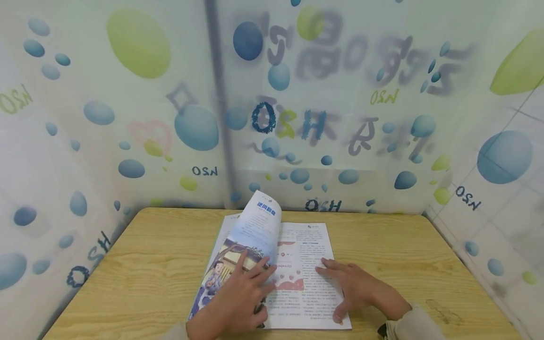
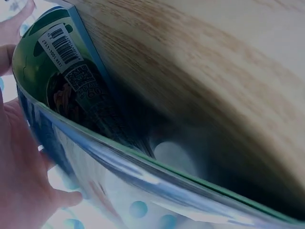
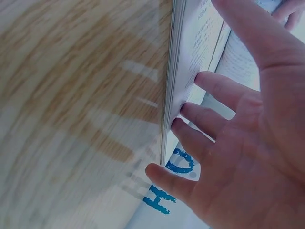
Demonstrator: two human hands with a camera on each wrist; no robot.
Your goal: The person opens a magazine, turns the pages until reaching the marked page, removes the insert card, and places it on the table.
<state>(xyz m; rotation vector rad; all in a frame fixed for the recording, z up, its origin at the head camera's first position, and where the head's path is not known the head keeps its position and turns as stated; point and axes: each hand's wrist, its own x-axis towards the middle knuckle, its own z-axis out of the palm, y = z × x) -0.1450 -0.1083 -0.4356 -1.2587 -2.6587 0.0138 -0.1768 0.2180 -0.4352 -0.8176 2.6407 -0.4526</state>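
A magazine (image 1: 312, 302) lies open on the wooden table. Its left page (image 1: 248, 231), with a drawing of a person and a building, curves up at the far end. My left hand (image 1: 242, 300) rests across this page near the fold, fingers spread. The left wrist view shows the bent magazine's edge, its green back cover (image 2: 38, 67) with a barcode, and part of my left hand (image 2: 21, 167). At the right page's outer edge, my right hand (image 1: 357, 288) touches the paper with fingers and thumb spread apart. In the right wrist view, fingertips meet the page beside the stacked edges.
The wooden table (image 1: 391, 245) reaches out on both sides of the magazine. Behind it hangs a pale curtain (image 1: 272, 160) printed with blue and green drops and letters. A dark thing (image 1: 382, 330) shows at the right sleeve.
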